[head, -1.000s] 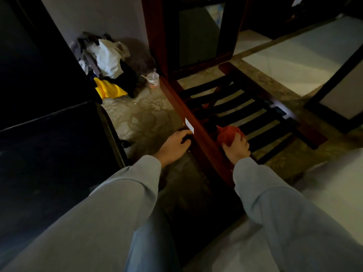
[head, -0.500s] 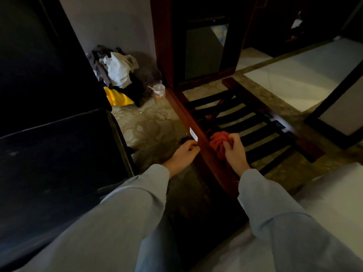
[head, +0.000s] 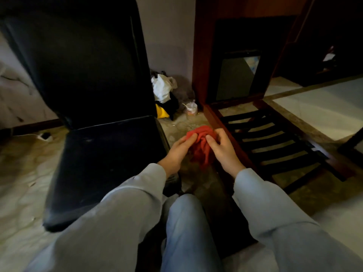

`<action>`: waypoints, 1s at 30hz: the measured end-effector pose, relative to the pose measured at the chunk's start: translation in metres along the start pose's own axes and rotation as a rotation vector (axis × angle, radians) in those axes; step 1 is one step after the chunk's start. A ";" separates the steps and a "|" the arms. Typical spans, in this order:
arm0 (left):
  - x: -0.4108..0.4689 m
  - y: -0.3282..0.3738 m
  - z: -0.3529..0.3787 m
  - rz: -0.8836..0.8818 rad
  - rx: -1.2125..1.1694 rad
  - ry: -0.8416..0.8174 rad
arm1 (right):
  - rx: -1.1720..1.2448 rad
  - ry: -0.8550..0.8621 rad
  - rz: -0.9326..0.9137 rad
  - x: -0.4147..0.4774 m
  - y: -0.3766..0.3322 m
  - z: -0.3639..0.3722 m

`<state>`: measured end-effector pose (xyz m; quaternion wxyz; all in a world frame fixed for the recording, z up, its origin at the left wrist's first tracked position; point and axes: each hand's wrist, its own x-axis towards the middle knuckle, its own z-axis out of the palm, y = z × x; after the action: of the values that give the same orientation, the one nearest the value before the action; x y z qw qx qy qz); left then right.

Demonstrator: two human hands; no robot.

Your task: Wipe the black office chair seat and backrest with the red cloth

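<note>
— What's the biggest thing by the hands?
— The black office chair, just to the left of the left hand. Its seat lies flat beside that wrist, and the backrest rises beyond it, farther left.
— And on the other side?
— A dark slatted wooden frame lies on the floor just right of the right hand. Its red-brown rail runs close past the knuckles.
— Anything farther out?
— Beyond both hands, against the wall, sits a heap of bags in white, black and yellow.
— Where is the red cloth?
— Bunched up between the two hands, over the floor and just right of the seat's edge, not on the chair. The left hand's fingers lie over its left side. The right hand's fingers curl onto its right side and top. Both hands grip it.
— The smallest thing?
— A small plastic cup on the floor beyond the cloth, beside the heap.
</note>
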<state>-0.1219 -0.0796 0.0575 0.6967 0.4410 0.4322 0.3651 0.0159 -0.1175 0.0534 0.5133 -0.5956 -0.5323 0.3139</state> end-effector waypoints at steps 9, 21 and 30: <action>-0.084 0.010 -0.112 0.218 -0.079 0.236 | 0.059 -0.311 0.039 -0.051 -0.034 0.102; -0.153 0.009 -0.190 0.031 -0.093 0.200 | 0.230 -0.688 0.288 -0.090 -0.047 0.201; -0.169 0.017 -0.209 -0.215 -0.142 0.039 | 0.534 -0.740 0.510 -0.091 -0.026 0.225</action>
<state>-0.3785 -0.1618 0.0716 0.7529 0.3346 0.4634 0.3263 -0.2209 -0.1449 0.0003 0.3322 -0.4040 -0.4174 0.7431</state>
